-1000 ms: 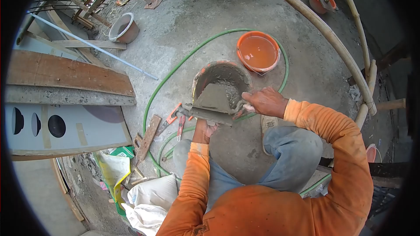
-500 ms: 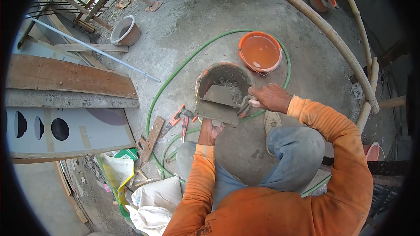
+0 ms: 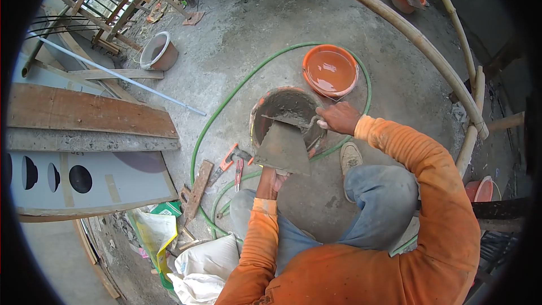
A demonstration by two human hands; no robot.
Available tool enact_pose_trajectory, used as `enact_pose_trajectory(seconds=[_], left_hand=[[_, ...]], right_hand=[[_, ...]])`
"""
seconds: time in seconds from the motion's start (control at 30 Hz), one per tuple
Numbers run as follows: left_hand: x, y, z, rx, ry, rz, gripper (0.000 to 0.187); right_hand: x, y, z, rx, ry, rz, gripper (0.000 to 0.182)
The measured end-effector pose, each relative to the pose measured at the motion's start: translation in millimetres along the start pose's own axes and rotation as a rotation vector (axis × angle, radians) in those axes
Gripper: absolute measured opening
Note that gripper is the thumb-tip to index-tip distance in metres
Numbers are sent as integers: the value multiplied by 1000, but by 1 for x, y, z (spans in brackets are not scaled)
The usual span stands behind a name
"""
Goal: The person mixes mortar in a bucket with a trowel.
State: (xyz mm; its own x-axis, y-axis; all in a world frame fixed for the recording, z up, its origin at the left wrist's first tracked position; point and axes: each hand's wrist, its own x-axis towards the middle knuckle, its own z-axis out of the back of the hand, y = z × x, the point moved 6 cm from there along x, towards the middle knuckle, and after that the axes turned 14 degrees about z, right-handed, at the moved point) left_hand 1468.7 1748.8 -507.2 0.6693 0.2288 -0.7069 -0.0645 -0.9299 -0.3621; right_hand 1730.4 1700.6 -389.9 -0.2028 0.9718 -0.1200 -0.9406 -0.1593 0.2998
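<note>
My left hand (image 3: pixel 272 183) is closed beneath a mortar-coated hawk (image 3: pixel 284 149), whose far end tilts over the mouth of a bucket (image 3: pixel 257 114). Wet grey mortar (image 3: pixel 288 103) coats the inside of that bucket. My right hand (image 3: pixel 340 118) is wrapped around the handle of a trowel (image 3: pixel 289 120). The trowel's thin blade lies across the hawk's far end, inside the bucket's opening. How my left fingers grip the hawk is mostly hidden under it.
An orange bucket of reddish-brown water (image 3: pixel 330 70) stands just beyond, ringed by a green hose (image 3: pixel 226 100). A hand saw (image 3: pixel 226 161), red-handled pliers (image 3: pixel 239 172) and a white sack (image 3: pixel 209 257) lie left. Bamboo poles (image 3: pixel 406 25) arch at right.
The hawk has tipped and shows more of its top face. My right hand and the trowel have shifted slightly left, the blade drawing along the hawk's far end. The view has turned slightly.
</note>
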Motion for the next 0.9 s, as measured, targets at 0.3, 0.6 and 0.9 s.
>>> enact_pose_trajectory(seconds=[0.3,0.6,0.9], left_hand=[[26,-4,19,-233,162,50,42],[9,-21,10,-248,27,-35,42],[-3,1,13,-200,18,-35,45]], right_hand=[[-52,62,80,41,73,58,35],[-43,57,60,-9,12,108,32],[6,-3,-16,-51,-6,78,33]])
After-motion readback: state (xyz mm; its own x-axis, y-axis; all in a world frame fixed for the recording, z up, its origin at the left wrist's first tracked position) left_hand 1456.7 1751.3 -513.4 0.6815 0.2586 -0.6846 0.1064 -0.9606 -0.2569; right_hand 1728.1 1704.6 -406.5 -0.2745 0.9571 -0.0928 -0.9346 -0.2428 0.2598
